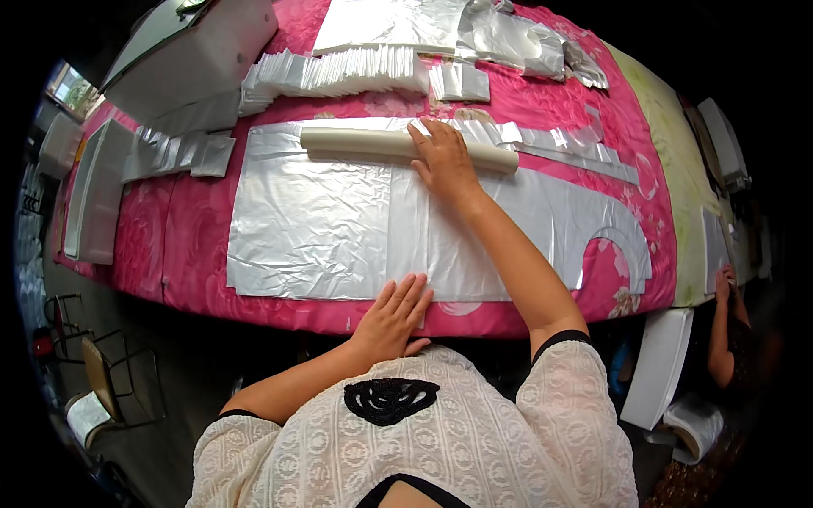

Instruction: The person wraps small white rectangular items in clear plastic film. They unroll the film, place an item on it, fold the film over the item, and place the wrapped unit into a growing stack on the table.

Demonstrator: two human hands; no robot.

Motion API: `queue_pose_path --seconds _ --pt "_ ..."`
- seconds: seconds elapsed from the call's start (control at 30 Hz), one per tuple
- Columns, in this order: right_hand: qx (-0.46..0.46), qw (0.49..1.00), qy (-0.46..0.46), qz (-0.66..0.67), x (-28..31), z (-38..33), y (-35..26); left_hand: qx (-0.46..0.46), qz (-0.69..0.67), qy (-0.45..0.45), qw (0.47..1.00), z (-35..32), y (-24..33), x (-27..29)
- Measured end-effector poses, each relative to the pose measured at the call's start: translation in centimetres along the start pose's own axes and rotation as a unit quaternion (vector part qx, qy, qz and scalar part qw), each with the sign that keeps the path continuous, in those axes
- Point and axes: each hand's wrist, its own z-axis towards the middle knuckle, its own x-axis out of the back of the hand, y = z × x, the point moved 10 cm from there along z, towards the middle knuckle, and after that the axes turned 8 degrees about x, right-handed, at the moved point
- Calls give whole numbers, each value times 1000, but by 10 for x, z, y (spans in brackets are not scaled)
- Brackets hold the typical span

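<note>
Both hands lie spread: right hand (448, 161) on tube (360, 146); left hand (391, 318) over sheet's (309, 216) edge and cloth margin (313, 312).

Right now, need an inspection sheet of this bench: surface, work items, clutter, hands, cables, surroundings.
Surface: pink patterned tablecloth; pale green cover at right.
Work items: silvery plastic sheet, flat, creased; pale tube across its far part.
Clutter: folded plastic stacks beyond; white boxes at left.
Hands: right hand over the tube; left hand at the sheet's near edge, fingers extended.
Cables: nothing seen.
Surroundings: chair at left; another person's hands at right.
</note>
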Motion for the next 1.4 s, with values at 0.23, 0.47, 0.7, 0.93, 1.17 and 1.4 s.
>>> queue_pose_path --seconds 0.23,0.47,0.7,0.93,1.17,1.4 --pt "11 960 -150 238 15 -74 -71 -65 -181 40 981 -7 -8 31" --pt "50 959 -191 205 23 -103 -98 -126 -182 83 972 -22 -18 37" --pt "53 964 -182 184 27 -107 -99 -91 -236 111 961 -11 -22 48" --pt "34 979 -104 175 31 -102 -93 -62 -322 114 938 1 -43 80" --pt "-6 980 -74 183 32 -100 -85 -55 -157 93 982 29 -71 68" --pt "-29 983 -68 168 34 -102 -74 -33 -159 131 978 38 -77 56"
